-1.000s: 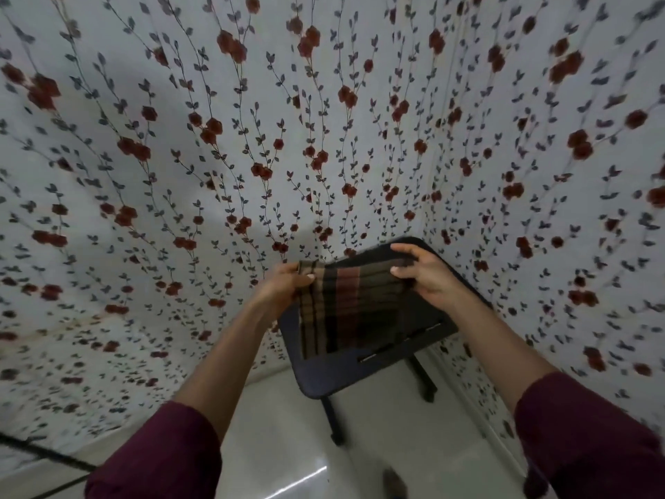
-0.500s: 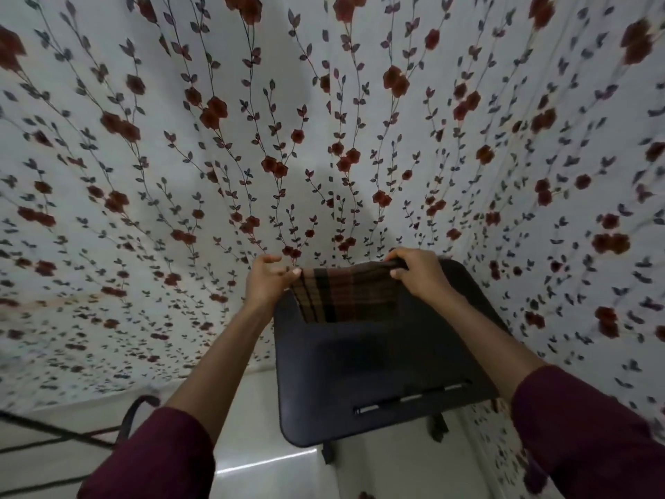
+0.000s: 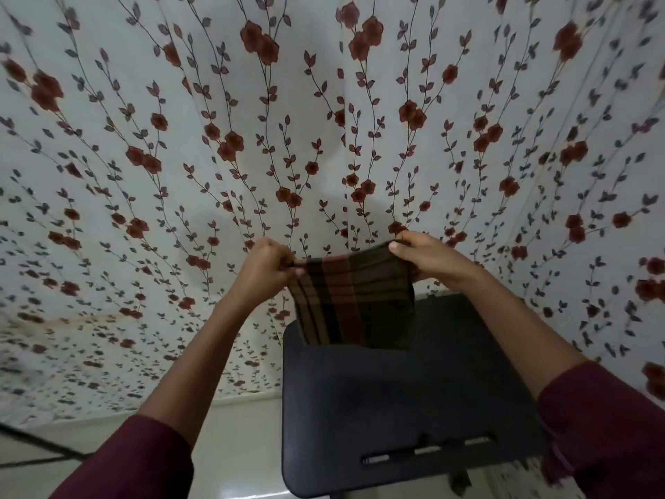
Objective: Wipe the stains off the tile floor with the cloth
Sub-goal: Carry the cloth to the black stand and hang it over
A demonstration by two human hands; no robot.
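Your left hand (image 3: 268, 270) and right hand (image 3: 426, 259) each pinch a top corner of the cloth (image 3: 354, 302), apparently just above the dark table (image 3: 396, 390).

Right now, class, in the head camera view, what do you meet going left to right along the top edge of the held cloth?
Left hand pinching the corner → dark brown checked cloth hanging above the black plastic stool → right hand gripping the other corner.
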